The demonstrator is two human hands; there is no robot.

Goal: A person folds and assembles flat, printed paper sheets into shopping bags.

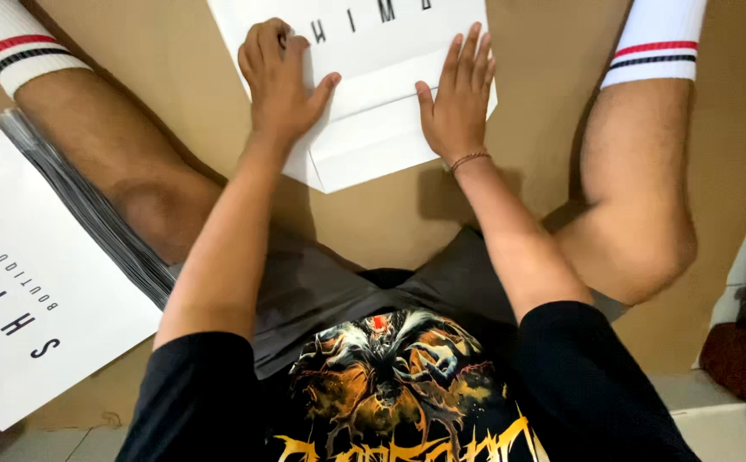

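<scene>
Both hands press a white sheet (373, 94) on the brown floor (176, 77): left hand (280, 81) half-curled, right hand (458, 94) flat, gripping nothing. It looks light, bendable; best taken by edges.

Both hands (368, 90) flat — white sheet (373, 137)

This looks like a makeshift packing spot in a home or small shop back room, not a fitted workshop. The person sits on the floor with legs spread, working on brown cardboard sheeting (176, 103) laid over pale floor tiles (732, 428), which show at the lower right. A thick stack of flat white printed bags (39, 282) lies at the left of the frame, and another white bag (381, 103) is at top centre.
</scene>
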